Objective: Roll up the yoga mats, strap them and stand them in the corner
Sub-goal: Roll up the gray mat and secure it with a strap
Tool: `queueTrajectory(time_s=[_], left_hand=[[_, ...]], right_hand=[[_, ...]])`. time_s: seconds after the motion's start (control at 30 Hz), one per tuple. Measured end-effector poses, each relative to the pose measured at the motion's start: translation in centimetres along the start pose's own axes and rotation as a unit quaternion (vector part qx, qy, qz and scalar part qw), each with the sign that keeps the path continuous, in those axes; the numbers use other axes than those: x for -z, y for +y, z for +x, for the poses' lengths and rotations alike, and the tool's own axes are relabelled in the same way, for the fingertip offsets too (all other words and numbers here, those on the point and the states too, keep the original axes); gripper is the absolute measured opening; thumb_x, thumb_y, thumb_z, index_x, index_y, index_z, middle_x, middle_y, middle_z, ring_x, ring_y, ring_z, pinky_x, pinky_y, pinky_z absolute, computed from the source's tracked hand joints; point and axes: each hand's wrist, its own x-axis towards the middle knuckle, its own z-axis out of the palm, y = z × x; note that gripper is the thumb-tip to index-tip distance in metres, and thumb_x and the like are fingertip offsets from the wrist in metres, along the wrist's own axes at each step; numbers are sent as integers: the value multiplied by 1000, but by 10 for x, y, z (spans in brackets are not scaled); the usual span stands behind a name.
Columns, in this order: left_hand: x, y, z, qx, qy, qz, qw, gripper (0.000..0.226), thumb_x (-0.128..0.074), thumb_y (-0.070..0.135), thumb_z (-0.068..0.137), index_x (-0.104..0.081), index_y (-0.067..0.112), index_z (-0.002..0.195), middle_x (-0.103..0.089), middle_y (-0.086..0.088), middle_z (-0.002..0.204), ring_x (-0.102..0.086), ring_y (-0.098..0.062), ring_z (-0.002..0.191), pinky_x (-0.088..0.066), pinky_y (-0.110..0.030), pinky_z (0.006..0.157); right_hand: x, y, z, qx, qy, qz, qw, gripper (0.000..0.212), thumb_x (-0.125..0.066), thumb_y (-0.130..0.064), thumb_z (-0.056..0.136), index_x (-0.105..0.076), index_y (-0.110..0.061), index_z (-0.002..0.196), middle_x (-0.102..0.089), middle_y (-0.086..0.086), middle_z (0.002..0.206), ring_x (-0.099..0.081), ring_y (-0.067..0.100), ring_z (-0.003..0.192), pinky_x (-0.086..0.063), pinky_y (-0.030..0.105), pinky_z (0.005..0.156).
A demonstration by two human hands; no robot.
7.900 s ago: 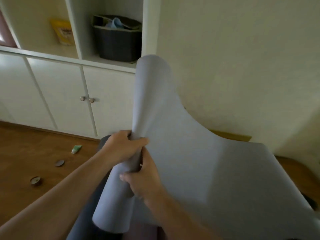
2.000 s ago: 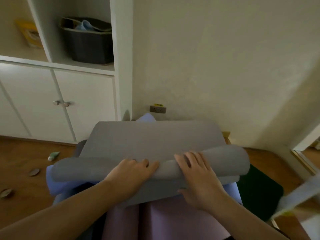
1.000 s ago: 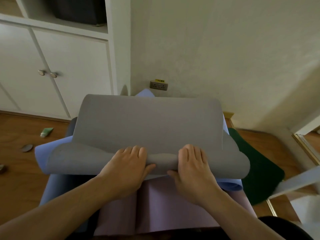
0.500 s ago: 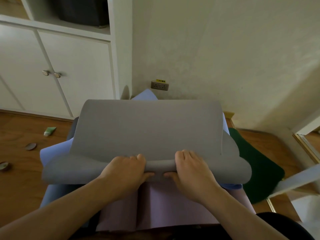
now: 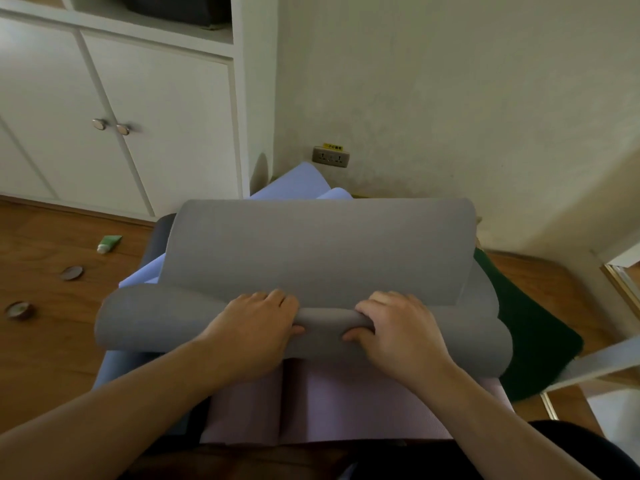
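A grey yoga mat (image 5: 318, 251) lies across a pile of other mats, its near end curled into a loose roll. My left hand (image 5: 256, 327) and my right hand (image 5: 398, 327) grip that roll side by side at its middle, fingers over the top, thumbs underneath. Under it lie a lilac mat (image 5: 298, 183), a pink mat (image 5: 346, 400) nearest me, and a dark green mat (image 5: 526, 327) to the right. The room corner (image 5: 588, 251) is at the far right.
White cupboard doors (image 5: 138, 126) stand at the left, with a wall socket (image 5: 330, 156) behind the mats. A green tube (image 5: 109, 243) and two small round lids (image 5: 71, 272) lie on the wooden floor at the left. A pale strap-like strip (image 5: 595, 363) crosses the right edge.
Since one second ago both hands have curled tighter over the grey roll and drawn it slightly nearer. Earlier the mat was held upright, then laid flat on the pile.
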Motion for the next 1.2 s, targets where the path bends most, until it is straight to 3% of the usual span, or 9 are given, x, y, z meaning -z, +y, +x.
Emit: queueTrajectory(time_s=[0.13, 0.2, 0.3, 0.47, 0.67, 0.77, 0.9, 1.07, 1.2], left_hand=[[-13, 11, -1, 27, 106, 32, 993, 28, -77, 28, 87, -52, 19, 78, -54, -1, 74, -54, -24, 61, -44, -35, 53], [-11, 14, 1, 34, 112, 37, 992, 34, -80, 21, 85, -46, 19, 79, -51, -2, 72, -49, -24, 57, -41, -36, 51], [-11, 11, 2, 31, 82, 36, 996, 47, -81, 26, 84, -34, 23, 83, -49, -1, 73, -48, -22, 56, -43, -36, 51], [-5, 19, -5, 60, -27, 8, 998, 40, -38, 61, 105, -32, 22, 99, -54, 0, 104, -58, -19, 89, -48, -32, 78], [1, 19, -1, 80, -123, 61, 987, 43, -31, 65, 105, -33, 22, 100, -66, 1, 107, -69, -21, 92, -43, -34, 68], [6, 13, 0, 70, -132, 47, 988, 41, -29, 64, 106, -29, 23, 102, -66, 3, 103, -69, -20, 86, -46, -34, 66], [7, 8, -3, 30, -99, 12, 995, 37, -29, 62, 106, -31, 26, 115, -64, 5, 94, -67, -20, 73, -57, -39, 64], [9, 5, -3, 29, -84, -30, 996, 30, -35, 57, 105, -43, 29, 115, -53, 6, 107, -61, -18, 91, -55, -39, 74], [8, 10, -3, 50, -74, -54, 994, 28, -47, 51, 106, -54, 25, 111, -39, 4, 111, -50, -17, 100, -52, -36, 82]], right_hand=[[-6, -13, -2, -47, 66, 9, 997, 24, -83, -32, 81, -72, -19, 99, -68, -1, 80, -66, 30, 71, -53, 39, 62], [-8, -16, -1, -33, 68, -12, 997, 20, -76, -20, 87, -64, -16, 101, -66, 3, 87, -64, 31, 76, -53, 43, 68], [-6, -15, -2, 3, 44, -34, 998, 13, -54, -25, 93, -55, -14, 101, -57, 6, 96, -55, 30, 84, -49, 44, 78], [-6, -16, -8, 10, -16, -41, 999, 38, -66, -47, 93, -44, -17, 99, -46, 5, 99, -45, 26, 87, -42, 40, 82], [3, -15, -7, 7, -71, 44, 996, 37, -63, -46, 101, -35, -22, 103, -40, -3, 108, -46, 18, 84, -35, 30, 71], [8, -10, -6, 9, -63, 119, 991, 36, -70, -42, 98, -42, -24, 108, -48, -5, 108, -53, 19, 82, -37, 32, 68], [7, -4, -6, 38, -13, 96, 995, 31, -74, -41, 94, -52, -22, 105, -55, -7, 99, -58, 21, 77, -36, 33, 61], [1, -6, -6, 55, 44, 30, 997, 25, -74, -42, 84, -60, -23, 90, -58, -9, 80, -59, 19, 67, -32, 29, 58], [0, -8, -5, 56, 29, 9, 998, 22, -65, -46, 86, -61, -24, 85, -60, -9, 78, -58, 20, 74, -36, 32, 62]])
